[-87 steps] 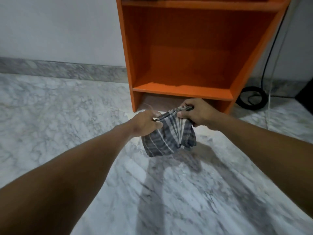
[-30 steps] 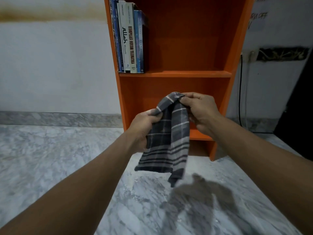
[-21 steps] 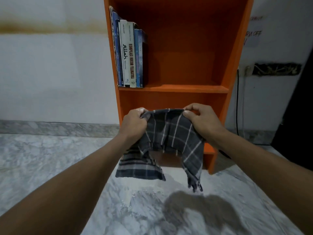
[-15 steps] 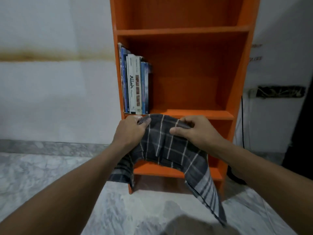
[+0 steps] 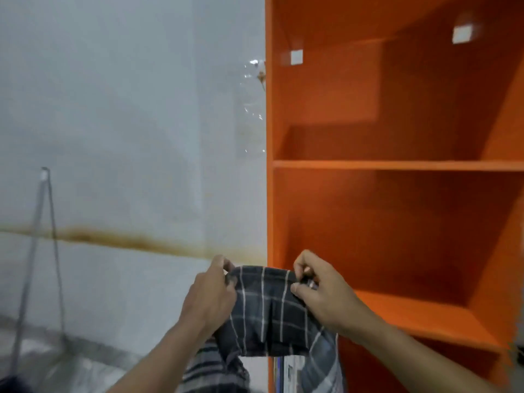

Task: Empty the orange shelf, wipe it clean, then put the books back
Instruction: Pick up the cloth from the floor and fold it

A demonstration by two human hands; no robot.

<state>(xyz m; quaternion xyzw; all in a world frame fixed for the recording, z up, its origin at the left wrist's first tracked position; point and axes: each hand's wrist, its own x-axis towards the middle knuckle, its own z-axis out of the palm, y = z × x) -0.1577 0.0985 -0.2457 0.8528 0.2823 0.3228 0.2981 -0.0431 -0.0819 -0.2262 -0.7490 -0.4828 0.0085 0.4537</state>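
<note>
A dark grey plaid cloth (image 5: 269, 316) is stretched between my two hands in front of the orange shelf (image 5: 397, 165). My left hand (image 5: 211, 297) pinches its left top corner and my right hand (image 5: 320, 296) grips its right top edge. The cloth hangs down below both hands. Two shelf compartments in view hold nothing. The tops of the books (image 5: 287, 373) peek out under the cloth at the bottom, on a lower level; most of them are hidden.
A white wall (image 5: 127, 137) with a brown stain line stands left of the shelf. A thin grey cord (image 5: 45, 222) hangs from a hook on that wall. Marble floor (image 5: 56, 370) shows at the bottom left.
The view has risen from the floor up to the upper compartments. Both hands have lifted the cloth and spread it out; the books have dropped almost out of view.
</note>
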